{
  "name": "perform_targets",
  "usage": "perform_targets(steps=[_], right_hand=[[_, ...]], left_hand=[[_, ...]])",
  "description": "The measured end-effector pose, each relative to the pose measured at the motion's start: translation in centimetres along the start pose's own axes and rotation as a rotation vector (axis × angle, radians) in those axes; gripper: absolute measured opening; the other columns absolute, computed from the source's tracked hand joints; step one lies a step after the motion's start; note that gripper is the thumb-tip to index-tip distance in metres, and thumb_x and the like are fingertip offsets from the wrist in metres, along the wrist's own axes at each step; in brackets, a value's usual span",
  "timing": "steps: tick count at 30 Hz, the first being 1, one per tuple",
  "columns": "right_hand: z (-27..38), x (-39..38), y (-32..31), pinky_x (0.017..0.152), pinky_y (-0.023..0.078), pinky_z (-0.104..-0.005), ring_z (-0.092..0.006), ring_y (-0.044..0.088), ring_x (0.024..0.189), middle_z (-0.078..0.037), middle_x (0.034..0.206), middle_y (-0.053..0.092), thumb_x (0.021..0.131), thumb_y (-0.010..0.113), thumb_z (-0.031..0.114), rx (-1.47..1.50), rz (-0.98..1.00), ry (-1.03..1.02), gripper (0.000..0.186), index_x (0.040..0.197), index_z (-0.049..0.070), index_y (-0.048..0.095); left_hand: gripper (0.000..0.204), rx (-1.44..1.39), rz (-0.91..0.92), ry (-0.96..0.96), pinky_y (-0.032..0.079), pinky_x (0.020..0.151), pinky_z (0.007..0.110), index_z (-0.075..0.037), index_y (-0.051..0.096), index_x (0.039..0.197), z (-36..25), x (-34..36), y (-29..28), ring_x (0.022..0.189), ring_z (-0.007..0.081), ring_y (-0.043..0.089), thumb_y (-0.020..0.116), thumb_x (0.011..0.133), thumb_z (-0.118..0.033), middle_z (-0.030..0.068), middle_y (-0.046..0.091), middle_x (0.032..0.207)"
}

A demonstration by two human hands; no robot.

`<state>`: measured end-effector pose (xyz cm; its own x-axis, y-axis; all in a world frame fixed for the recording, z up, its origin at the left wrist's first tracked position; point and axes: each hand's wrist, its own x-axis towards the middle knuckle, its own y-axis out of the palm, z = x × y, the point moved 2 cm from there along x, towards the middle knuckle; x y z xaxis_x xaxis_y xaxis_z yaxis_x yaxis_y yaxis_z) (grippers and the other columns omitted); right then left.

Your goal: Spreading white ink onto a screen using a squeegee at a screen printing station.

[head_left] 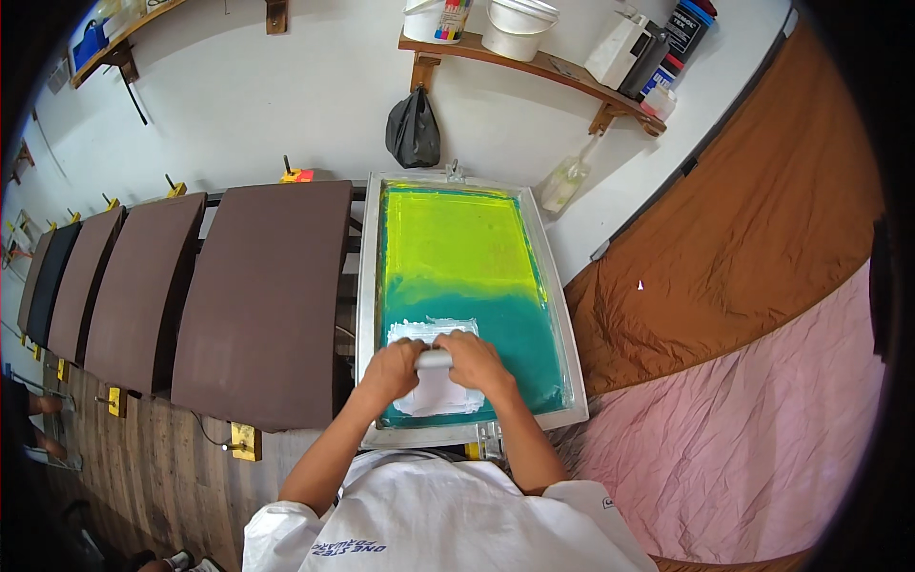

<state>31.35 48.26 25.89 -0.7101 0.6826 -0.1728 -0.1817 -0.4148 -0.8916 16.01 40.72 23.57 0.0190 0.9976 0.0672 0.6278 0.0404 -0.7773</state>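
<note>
Wearer's two hands (393, 370) (474, 362), one squeegee (435, 358), one framed screen (486, 303), one black bag (414, 132)

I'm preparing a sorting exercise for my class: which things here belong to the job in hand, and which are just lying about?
Likely in the job:
- pale handle
- white paste
- green panel
- silver frame

Seemingly aside:
- white buckets
- black bag
- brown fabric
- pink fabric

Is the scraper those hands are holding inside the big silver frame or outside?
Inside: the left hand and right hand grip the scraper above a white patch, with the silver frame all around.
</note>
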Motion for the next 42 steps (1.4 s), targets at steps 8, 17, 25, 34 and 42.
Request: perform_targets(steps=[8, 17, 25, 34, 42], right_hand=[[2.2, -8.4, 2.5, 0.092, 0.049, -0.0435, -0.0344, 0.056, 0.111, -0.013, 0.115, 0.06, 0.068, 0.059, -0.007, 0.035, -0.017, -0.015, 0.052, 0.118, 0.008, 0.061], [-1.3, -2.7, -1.8, 0.083, 0.051, -0.0467, -0.0376, 0.062, 0.1, -0.016, 0.103, 0.065, 0.07, 0.059, -0.005, -0.017, -0.013, 0.047, 0.041, 0.108, 0.009, 0.065], [-2.0, -5.8, 1.8, 0.096, 0.046, -0.0436, -0.0388, 0.054, 0.11, -0.018, 0.114, 0.06, 0.064, 0.063, -0.008, 0.093, -0.077, 0.013, 0.053, 0.115, 0.004, 0.061], [1.5, -9.9, 1.7, 0.094, 0.049, -0.0437, -0.0367, 0.057, 0.109, -0.015, 0.114, 0.061, 0.066, 0.065, -0.006, 0.078, -0.015, -0.024, 0.054, 0.119, 0.007, 0.061], [0.7, -0.3, -0.2, 0.087, 0.049, -0.0484, -0.0395, 0.058, 0.104, -0.019, 0.104, 0.062, 0.072, 0.059, -0.004, -0.024, -0.027, -0.016, 0.043, 0.113, 0.006, 0.062]], left_hand=[[0.055, -0.019, 0.031, 0.014, 0.055, 0.082, 0.045, -0.006, 0.061, 0.119, -4.3, -7.9, 0.7, 0.093, 0.0394, 0.066, 0.065, 0.065, 0.006, 0.0185, 0.064, 0.112], [0.028, -0.014, 0.041, 0.048, 0.055, 0.071, 0.048, -0.007, 0.065, 0.1, -3.6, 0.4, 0.3, 0.081, 0.0384, 0.067, 0.061, 0.073, 0.0, 0.018, 0.066, 0.09], [0.036, -0.016, -0.001, 0.101, 0.055, 0.071, 0.045, -0.001, 0.062, 0.104, -3.4, -2.4, 3.2, 0.08, 0.0394, 0.067, 0.064, 0.069, 0.003, 0.0213, 0.065, 0.093], [0.038, 0.125, 0.201, -0.051, 0.054, 0.079, 0.041, -0.002, 0.061, 0.108, -6.9, -6.8, 1.5, 0.095, 0.0314, 0.067, 0.066, 0.071, -0.004, 0.0156, 0.067, 0.099], [0.019, 0.099, -0.005, -0.017, 0.055, 0.067, 0.045, -0.003, 0.062, 0.093, -0.4, 0.9, 0.2, 0.077, 0.0366, 0.068, 0.06, 0.075, 0.0, 0.0182, 0.066, 0.084]])
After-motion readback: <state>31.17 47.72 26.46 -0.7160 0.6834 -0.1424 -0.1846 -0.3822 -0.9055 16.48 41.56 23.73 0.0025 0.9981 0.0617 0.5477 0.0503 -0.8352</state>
